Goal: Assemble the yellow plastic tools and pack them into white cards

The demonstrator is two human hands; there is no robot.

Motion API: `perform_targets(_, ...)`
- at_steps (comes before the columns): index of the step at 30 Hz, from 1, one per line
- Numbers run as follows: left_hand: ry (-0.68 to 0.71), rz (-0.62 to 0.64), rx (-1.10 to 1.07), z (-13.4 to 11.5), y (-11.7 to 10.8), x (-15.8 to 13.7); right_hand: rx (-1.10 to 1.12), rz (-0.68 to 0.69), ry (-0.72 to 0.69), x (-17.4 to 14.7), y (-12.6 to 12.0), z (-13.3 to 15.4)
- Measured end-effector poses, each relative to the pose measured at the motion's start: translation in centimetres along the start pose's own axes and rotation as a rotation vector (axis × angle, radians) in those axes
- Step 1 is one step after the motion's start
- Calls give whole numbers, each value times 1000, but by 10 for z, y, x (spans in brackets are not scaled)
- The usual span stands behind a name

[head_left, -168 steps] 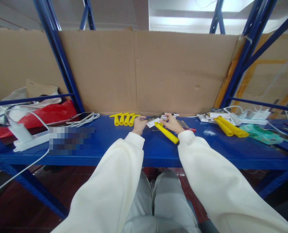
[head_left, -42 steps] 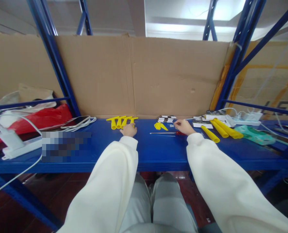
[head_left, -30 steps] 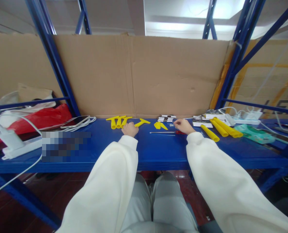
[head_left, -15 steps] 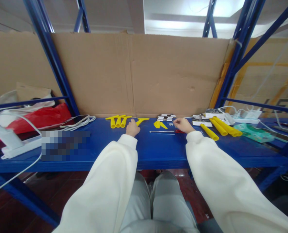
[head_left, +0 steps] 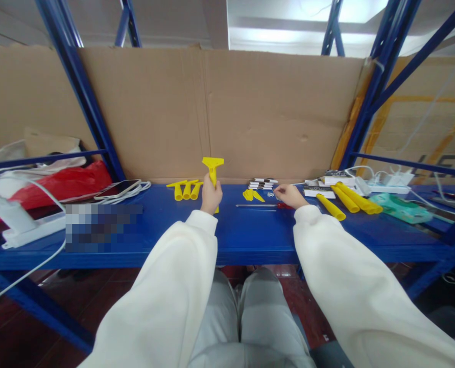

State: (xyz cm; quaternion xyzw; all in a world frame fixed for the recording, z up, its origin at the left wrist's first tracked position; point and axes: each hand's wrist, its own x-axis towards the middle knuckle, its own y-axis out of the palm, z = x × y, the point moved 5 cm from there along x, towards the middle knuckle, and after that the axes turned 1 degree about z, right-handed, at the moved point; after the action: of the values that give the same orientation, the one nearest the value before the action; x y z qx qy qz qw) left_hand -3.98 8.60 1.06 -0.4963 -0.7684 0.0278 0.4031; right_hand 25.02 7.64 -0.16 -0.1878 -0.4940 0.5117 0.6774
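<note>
My left hand (head_left: 212, 197) is wrapped round the handle of a yellow scraper (head_left: 213, 162), held upright with its wide head above the fist. Left of it, several more yellow scraper pieces (head_left: 187, 190) lie side by side on the blue shelf. My right hand (head_left: 288, 195) rests low over the shelf with its fingertips pinched together beside some small silvery parts (head_left: 270, 194); anything between them is too small to make out. Under that hand lies a screwdriver (head_left: 256, 205), its red handle partly covered. Small flat yellow pieces (head_left: 253, 194) lie between my hands.
Small black-and-white packs (head_left: 263, 184) are stacked at the back. Yellow tubular handles (head_left: 330, 207), white boxes (head_left: 319, 192) and a green packet (head_left: 401, 208) lie at the right. A phone (head_left: 118, 189), cables and a power strip (head_left: 36, 230) lie left. Cardboard (head_left: 273, 112) walls the back.
My left hand has closed round the yellow scraper's handle and raised it from the shelf, turning it upright. My right hand stays in nearly the same place, still pinched.
</note>
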Motion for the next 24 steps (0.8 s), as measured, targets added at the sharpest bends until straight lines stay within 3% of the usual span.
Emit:
perform_targets(6, 97, 47, 72, -8, 0, -5, -62, -19, 20, 3, -1, -4)
perform_targets(11, 170, 206, 192, -13, 6, -13, -218, -117, 251, 1, -13, -17)
perform_targets(16, 218, 382, 340, -13, 13, -19, -246, -56, 405, -3, -13, -33)
perform_targets(19, 209, 417, 378, -10, 16, -19, -266, -11, 422, 0, -5, -46)
perform_targets(24, 171, 461, 405, -6, 19, -21, -266, -63, 341, 7, 5, -62)
